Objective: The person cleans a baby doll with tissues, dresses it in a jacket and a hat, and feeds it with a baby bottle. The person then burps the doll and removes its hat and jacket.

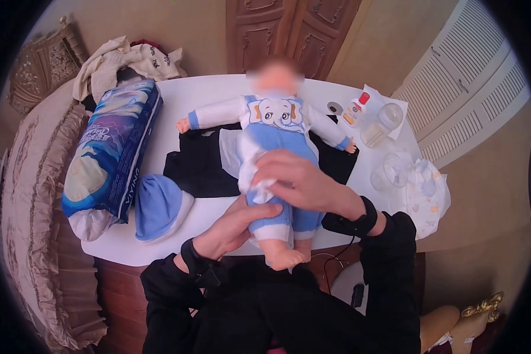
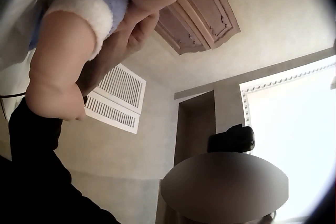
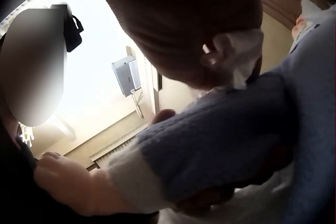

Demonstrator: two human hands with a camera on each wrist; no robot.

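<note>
Blue-clad doll (image 1: 275,147) lay on its back at the table's (image 1: 189,94) near edge. Left hand (image 1: 236,227) gripped its leg from below; right hand (image 1: 301,183) pinched a white diaper (image 1: 251,177) at its hip. Blue hat (image 1: 159,206) and diaper pack (image 1: 115,153) lay toward the left edge.

Doll (image 1: 274,147) on table (image 1: 200,88), diaper pack (image 1: 112,159) left

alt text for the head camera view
Two hands work at a baby doll in a blue elephant romper: the left hand grips its leg, the right hand pinches a white diaper. A diaper pack and blue hat lie left.
</note>
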